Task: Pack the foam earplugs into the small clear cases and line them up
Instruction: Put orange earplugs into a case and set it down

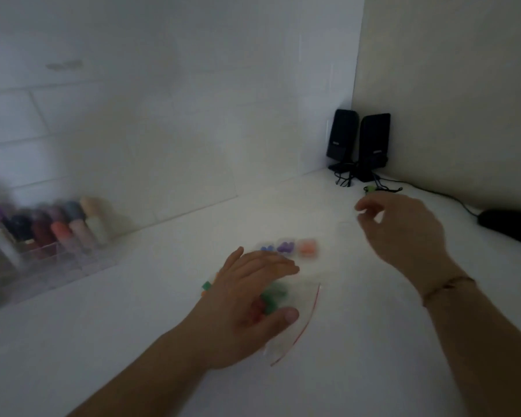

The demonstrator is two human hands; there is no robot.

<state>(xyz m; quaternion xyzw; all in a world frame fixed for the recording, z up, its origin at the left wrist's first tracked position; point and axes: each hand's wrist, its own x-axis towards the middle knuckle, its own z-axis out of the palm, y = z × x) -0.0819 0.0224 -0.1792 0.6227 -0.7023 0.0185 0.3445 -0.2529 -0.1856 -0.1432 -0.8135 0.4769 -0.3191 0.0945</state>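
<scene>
Soft light foam earplugs (272, 296) in thin slippery clear plastic bag (295, 326) need gentle pinching; left hand (247, 299) presses flat, right hand (403, 230) grip unclear.

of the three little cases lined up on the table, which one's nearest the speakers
The orange-filled case, at the right end of the row. The purple one sits in the middle and the blue one is farthest from the speakers.

You see a smooth, matt white tabletop (343, 371). On it, the bag (295, 320) is thin clear plastic film with a red seal strip. Left of the bag, the organiser (57, 260) is clear glossy plastic. Beyond the bag, the speakers (358, 139) look matt black plastic.
</scene>
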